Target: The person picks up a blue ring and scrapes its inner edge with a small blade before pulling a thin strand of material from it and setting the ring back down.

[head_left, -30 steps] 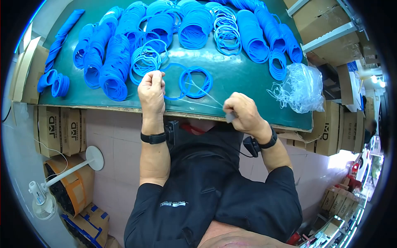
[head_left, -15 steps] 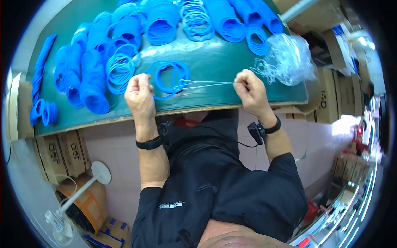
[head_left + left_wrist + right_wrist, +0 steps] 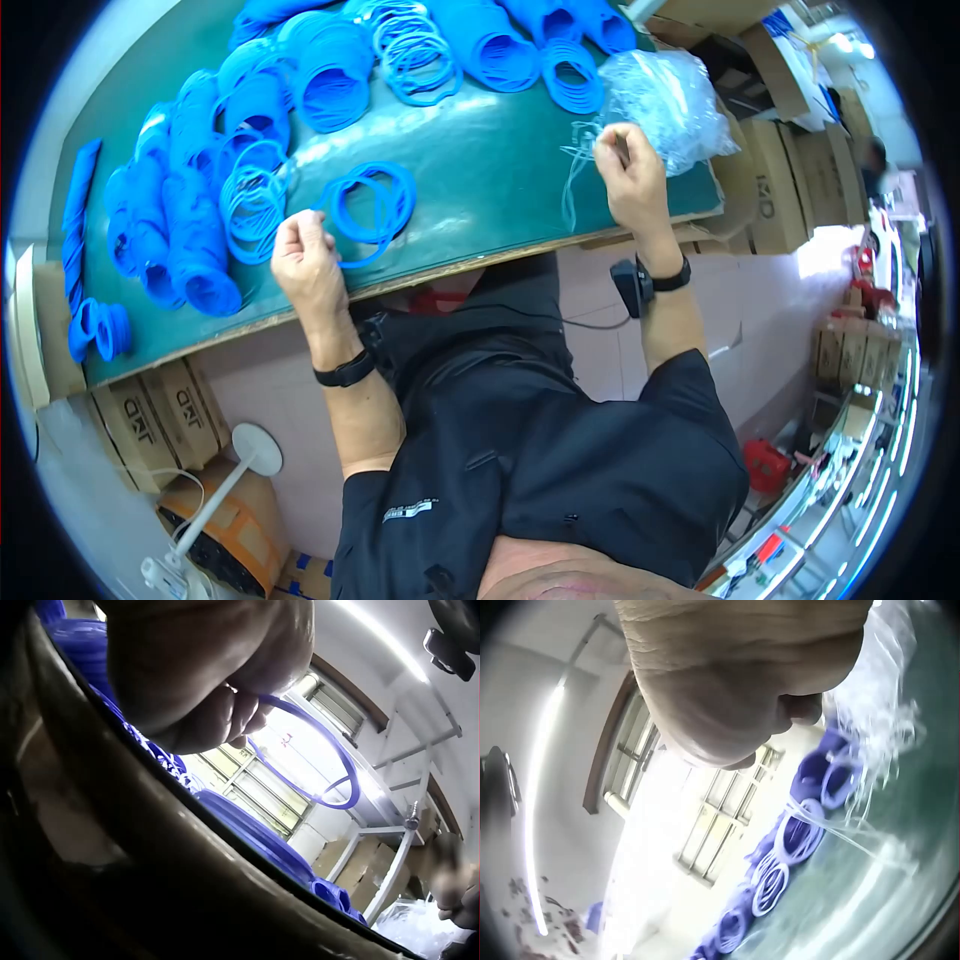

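Note:
My left hand pinches a blue ring, which loops out from its fingertips in the left wrist view. In the head view, this ring overlaps a small coil of blue rings on the green table. Over the table's right part, my right hand has curled fingers at the top of a thin clear strip. In the right wrist view, pale strands trail below the fingers, and the fingertips are partly hidden. Right behind this hand lies a clear plastic bag with a tangle of clear strips.
Stacks of blue rings line the far and left parts of the green table. A looser ring pile stands left of the left hand. Cardboard boxes stand beyond the right edge. A white pedestal fan stands on the floor at left.
The right hand has moved right and away, up to the plastic bag; the clear strip once stretched from the blue rings now hangs by the bag. The left hand still holds the blue ring.

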Demonstrator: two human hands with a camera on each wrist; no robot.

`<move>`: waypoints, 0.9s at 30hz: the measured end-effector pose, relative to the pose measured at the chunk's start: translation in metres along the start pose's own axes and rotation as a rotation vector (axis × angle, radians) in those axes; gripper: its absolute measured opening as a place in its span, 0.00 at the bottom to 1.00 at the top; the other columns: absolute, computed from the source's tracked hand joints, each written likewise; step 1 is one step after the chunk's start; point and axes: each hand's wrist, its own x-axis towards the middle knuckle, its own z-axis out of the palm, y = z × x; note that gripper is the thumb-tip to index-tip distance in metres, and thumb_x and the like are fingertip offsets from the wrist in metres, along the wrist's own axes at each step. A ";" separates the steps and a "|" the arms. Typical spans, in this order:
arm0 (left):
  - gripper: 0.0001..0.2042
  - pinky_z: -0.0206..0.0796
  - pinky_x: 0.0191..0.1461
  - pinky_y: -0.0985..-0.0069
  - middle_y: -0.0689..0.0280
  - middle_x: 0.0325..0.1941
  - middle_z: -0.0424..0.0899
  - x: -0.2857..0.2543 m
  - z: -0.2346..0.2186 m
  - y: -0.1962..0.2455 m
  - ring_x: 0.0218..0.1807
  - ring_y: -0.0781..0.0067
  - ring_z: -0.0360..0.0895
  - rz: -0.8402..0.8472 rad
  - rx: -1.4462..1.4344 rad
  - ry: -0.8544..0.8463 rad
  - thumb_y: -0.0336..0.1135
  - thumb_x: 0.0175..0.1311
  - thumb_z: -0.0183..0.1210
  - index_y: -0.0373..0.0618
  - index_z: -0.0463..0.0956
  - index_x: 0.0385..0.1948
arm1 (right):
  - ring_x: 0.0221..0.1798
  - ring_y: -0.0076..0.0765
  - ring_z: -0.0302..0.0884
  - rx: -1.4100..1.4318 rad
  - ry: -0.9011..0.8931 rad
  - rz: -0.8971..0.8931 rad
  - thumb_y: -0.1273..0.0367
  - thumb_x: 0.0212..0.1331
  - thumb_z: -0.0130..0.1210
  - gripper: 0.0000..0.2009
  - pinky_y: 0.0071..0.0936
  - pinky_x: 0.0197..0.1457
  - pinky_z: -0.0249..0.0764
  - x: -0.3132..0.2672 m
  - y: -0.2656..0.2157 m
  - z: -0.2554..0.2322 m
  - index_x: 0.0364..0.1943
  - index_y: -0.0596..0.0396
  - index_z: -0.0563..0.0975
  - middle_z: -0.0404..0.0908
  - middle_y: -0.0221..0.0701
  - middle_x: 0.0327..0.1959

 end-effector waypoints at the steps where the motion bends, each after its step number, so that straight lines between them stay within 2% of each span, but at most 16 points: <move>1: 0.10 0.57 0.24 0.86 0.73 0.24 0.76 0.001 0.001 0.001 0.22 0.88 0.67 0.008 -0.002 -0.006 0.37 0.78 0.60 0.41 0.81 0.38 | 0.27 0.18 0.66 -0.041 0.049 0.024 0.72 0.70 0.58 0.04 0.24 0.30 0.66 0.007 0.010 -0.009 0.40 0.57 0.76 0.72 0.24 0.23; 2: 0.10 0.56 0.24 0.86 0.73 0.24 0.76 0.003 0.002 0.000 0.22 0.88 0.67 0.032 0.039 -0.014 0.37 0.78 0.60 0.41 0.81 0.38 | 0.27 0.32 0.76 -0.287 0.107 -0.052 0.72 0.66 0.60 0.04 0.33 0.32 0.72 0.013 0.020 -0.020 0.41 0.56 0.78 0.79 0.32 0.27; 3: 0.10 0.56 0.25 0.86 0.73 0.24 0.76 0.006 0.003 -0.001 0.22 0.88 0.67 0.058 0.082 -0.016 0.37 0.78 0.60 0.41 0.81 0.38 | 0.27 0.32 0.76 -0.304 0.121 -0.052 0.72 0.66 0.60 0.04 0.33 0.32 0.72 0.016 0.027 -0.026 0.41 0.56 0.78 0.79 0.32 0.27; 5: 0.10 0.56 0.27 0.86 0.74 0.24 0.77 0.010 0.008 -0.001 0.24 0.89 0.67 0.083 0.108 -0.037 0.37 0.77 0.61 0.39 0.82 0.37 | 0.34 0.50 0.83 -0.757 0.162 -0.278 0.72 0.61 0.62 0.07 0.44 0.37 0.78 0.018 0.033 -0.036 0.42 0.55 0.79 0.84 0.39 0.36; 6: 0.11 0.57 0.28 0.86 0.74 0.25 0.77 0.011 0.010 -0.003 0.24 0.89 0.67 0.132 0.222 -0.037 0.37 0.77 0.62 0.39 0.82 0.36 | 0.40 0.55 0.84 -0.794 0.124 -0.223 0.73 0.59 0.63 0.08 0.47 0.40 0.80 0.016 0.034 -0.039 0.42 0.53 0.81 0.85 0.40 0.42; 7: 0.11 0.57 0.29 0.86 0.74 0.25 0.77 0.013 0.012 -0.001 0.25 0.89 0.67 0.186 0.339 -0.033 0.37 0.77 0.62 0.38 0.83 0.36 | 0.40 0.55 0.84 -0.796 0.124 -0.225 0.73 0.59 0.63 0.08 0.47 0.40 0.80 0.014 0.034 -0.040 0.42 0.53 0.81 0.85 0.40 0.42; 11: 0.11 0.61 0.30 0.85 0.75 0.26 0.78 0.013 0.025 0.003 0.27 0.89 0.69 0.264 0.408 0.012 0.36 0.76 0.64 0.36 0.82 0.36 | 0.40 0.53 0.86 -0.807 0.181 -0.231 0.74 0.59 0.62 0.11 0.43 0.41 0.82 0.014 0.037 -0.041 0.46 0.52 0.82 0.86 0.39 0.42; 13: 0.10 0.64 0.31 0.83 0.74 0.26 0.80 0.015 0.026 0.002 0.28 0.88 0.71 0.273 0.415 0.008 0.35 0.75 0.64 0.35 0.83 0.38 | 0.40 0.52 0.86 -0.725 0.231 -0.231 0.75 0.58 0.62 0.12 0.43 0.41 0.82 0.015 0.036 -0.042 0.47 0.51 0.82 0.86 0.39 0.41; 15: 0.10 0.66 0.31 0.82 0.69 0.32 0.82 0.014 0.026 -0.002 0.27 0.86 0.72 0.359 0.507 0.071 0.34 0.72 0.66 0.35 0.84 0.44 | 0.40 0.52 0.85 -0.717 0.264 -0.273 0.76 0.57 0.62 0.13 0.42 0.40 0.81 0.015 0.035 -0.040 0.47 0.52 0.82 0.85 0.39 0.40; 16: 0.10 0.66 0.31 0.82 0.69 0.32 0.82 0.012 0.025 -0.001 0.27 0.86 0.72 0.356 0.504 0.065 0.34 0.72 0.66 0.35 0.84 0.44 | 0.40 0.52 0.85 -0.702 0.293 -0.318 0.77 0.57 0.62 0.14 0.42 0.40 0.81 0.014 0.035 -0.040 0.47 0.52 0.82 0.85 0.38 0.39; 18: 0.12 0.68 0.32 0.80 0.64 0.41 0.83 0.011 0.023 0.002 0.26 0.82 0.72 0.403 0.632 0.042 0.33 0.69 0.68 0.37 0.83 0.49 | 0.39 0.51 0.85 -0.668 0.288 -0.326 0.78 0.57 0.63 0.13 0.41 0.40 0.81 0.011 0.035 -0.039 0.47 0.52 0.82 0.85 0.38 0.38; 21: 0.14 0.68 0.32 0.79 0.62 0.46 0.81 0.008 0.019 -0.003 0.25 0.80 0.71 0.393 0.603 0.027 0.32 0.68 0.69 0.38 0.83 0.51 | 0.38 0.49 0.85 -0.549 0.272 -0.326 0.77 0.58 0.64 0.12 0.38 0.39 0.80 0.004 0.027 -0.026 0.45 0.53 0.82 0.85 0.38 0.36; 23: 0.13 0.66 0.32 0.80 0.63 0.46 0.82 0.007 0.016 -0.006 0.27 0.81 0.69 0.468 0.618 0.016 0.31 0.67 0.69 0.39 0.84 0.50 | 0.36 0.44 0.85 -0.397 0.105 -0.228 0.76 0.59 0.65 0.10 0.34 0.38 0.78 0.002 0.013 -0.014 0.44 0.54 0.82 0.85 0.37 0.36; 24: 0.13 0.66 0.31 0.79 0.63 0.46 0.82 0.006 0.015 -0.007 0.26 0.81 0.69 0.459 0.598 0.026 0.31 0.66 0.69 0.40 0.84 0.50 | 0.36 0.37 0.84 -0.321 0.051 -0.088 0.76 0.60 0.65 0.09 0.31 0.37 0.77 0.002 0.003 -0.006 0.44 0.56 0.83 0.85 0.36 0.35; 25: 0.13 0.66 0.31 0.79 0.63 0.46 0.82 0.004 0.018 -0.005 0.26 0.80 0.69 0.449 0.575 0.031 0.31 0.66 0.69 0.40 0.84 0.50 | 0.36 0.37 0.84 -0.298 0.036 -0.102 0.76 0.60 0.65 0.09 0.31 0.37 0.77 0.007 -0.004 0.005 0.44 0.56 0.83 0.85 0.36 0.35; 27: 0.12 0.65 0.31 0.79 0.62 0.46 0.82 0.005 0.019 -0.004 0.25 0.80 0.69 0.474 0.571 0.040 0.30 0.65 0.69 0.39 0.84 0.49 | 0.36 0.34 0.83 -0.109 -0.140 -0.075 0.75 0.61 0.64 0.08 0.29 0.37 0.77 0.016 -0.021 0.030 0.43 0.56 0.83 0.85 0.36 0.35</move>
